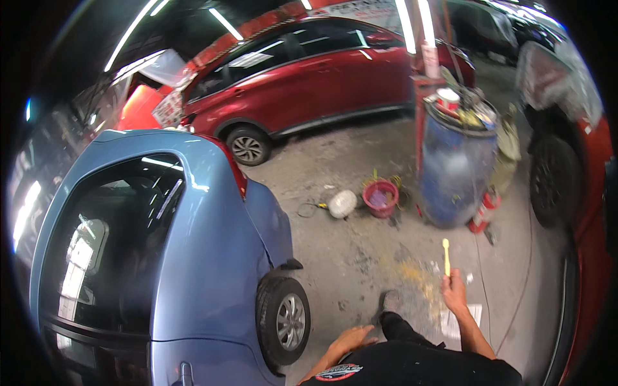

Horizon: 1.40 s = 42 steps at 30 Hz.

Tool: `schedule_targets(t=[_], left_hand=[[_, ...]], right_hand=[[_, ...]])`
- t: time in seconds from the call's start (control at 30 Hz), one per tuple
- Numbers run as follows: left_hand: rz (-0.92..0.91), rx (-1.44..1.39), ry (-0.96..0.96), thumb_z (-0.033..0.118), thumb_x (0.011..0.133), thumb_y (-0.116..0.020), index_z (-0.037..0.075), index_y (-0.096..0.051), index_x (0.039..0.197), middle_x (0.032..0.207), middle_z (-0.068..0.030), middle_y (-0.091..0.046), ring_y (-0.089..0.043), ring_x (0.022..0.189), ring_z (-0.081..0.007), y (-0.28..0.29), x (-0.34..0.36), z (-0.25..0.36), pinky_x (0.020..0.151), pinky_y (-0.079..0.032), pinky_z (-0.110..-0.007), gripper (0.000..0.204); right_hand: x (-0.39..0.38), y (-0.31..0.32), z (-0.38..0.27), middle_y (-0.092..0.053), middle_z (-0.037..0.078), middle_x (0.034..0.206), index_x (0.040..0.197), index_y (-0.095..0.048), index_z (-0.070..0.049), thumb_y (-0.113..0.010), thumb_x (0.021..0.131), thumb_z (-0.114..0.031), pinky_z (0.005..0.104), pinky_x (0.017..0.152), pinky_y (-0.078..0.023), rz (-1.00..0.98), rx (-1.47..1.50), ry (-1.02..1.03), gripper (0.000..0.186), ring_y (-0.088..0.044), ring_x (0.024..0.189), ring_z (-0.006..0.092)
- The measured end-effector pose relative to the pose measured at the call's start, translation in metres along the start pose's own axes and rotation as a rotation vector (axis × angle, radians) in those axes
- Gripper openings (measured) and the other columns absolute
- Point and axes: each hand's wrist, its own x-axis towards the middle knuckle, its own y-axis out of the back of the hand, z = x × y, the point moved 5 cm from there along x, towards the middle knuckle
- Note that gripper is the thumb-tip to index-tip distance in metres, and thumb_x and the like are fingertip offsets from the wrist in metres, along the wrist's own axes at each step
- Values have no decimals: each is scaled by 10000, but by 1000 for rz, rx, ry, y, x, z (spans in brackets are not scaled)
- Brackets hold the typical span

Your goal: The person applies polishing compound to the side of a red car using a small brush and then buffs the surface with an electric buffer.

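Note:
My right hand (pixel 454 289) is closed round the lower end of a slim pale-yellow tool (pixel 446 256), held upright with a small rounded head at its top. My left hand (pixel 353 338) is low beside my waist, fingers loosely extended and holding nothing that I can see. To its left is the rear wheel (pixel 289 323) of a light blue car (pixel 198 276). On the floor beyond my right hand, a white sheet of paper (pixel 471 316) lies partly hidden by my arm.
A red car (pixel 309 83) stands across the back, another (pixel 587 251) at right. A blue drum (pixel 454 180) carries cans and clutter, beside a red post. A pink bucket (pixel 380 202), white round object (pixel 342 203), red container (pixel 481 215) and cables lie on the concrete floor (pixel 341 257).

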Motion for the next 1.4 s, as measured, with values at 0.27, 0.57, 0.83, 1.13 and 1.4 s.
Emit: schedule_targets(t=[0.27, 0.57, 0.83, 1.13, 1.4], left_hand=[[204, 0, 136, 478, 939, -600, 84, -577, 1324, 1188, -235, -666, -627, 1103, -421, 163, 127, -87, 937, -498, -505, 552], [577, -383, -267, 384, 956, -634, 17, -575, 1308, 1240, -209, -653, -638, 1143, -360, 439, 367, -13, 960, -501, -432, 513], [635, -264, -960, 378, 876, -711, -17, -512, 1317, 1310, -235, -556, -532, 1241, -392, 615, 607, 184, 1048, -428, -440, 625], [410, 232, -897, 644, 609, -839, -72, -343, 1450, 1482, -407, -301, -330, 1390, -518, 638, 829, 332, 1153, -318, -506, 1211], [341, 278, -720, 519, 591, -853, -31, -372, 1434, 1356, -391, -432, -436, 1285, -497, 632, 831, 363, 1096, -387, -497, 1115]], right_hand=[[241, -66, -98, -623, 191, 790, 1121, -508, -49, -495, 1023, -199, 434, 645, -463, 51, 117, -50, 179, -626, 700, 349], [354, -55, -103, -494, 81, 635, 876, -560, 0, -604, 991, -249, 375, 569, -395, 229, 2, -124, 278, -467, 592, 178], [364, -44, -56, -432, -14, 587, 775, -608, -16, -506, 1038, -382, 317, 524, -333, 652, 35, -415, 463, -405, 571, 92], [374, -91, -29, -585, 119, 620, 857, -691, 19, -515, 1014, -323, 391, 590, -454, 758, 89, -783, 416, -587, 602, 215], [485, -22, -7, -521, 29, 539, 850, -661, -4, -479, 1045, -324, 313, 480, -409, 613, 252, -587, 416, -517, 503, 121]])
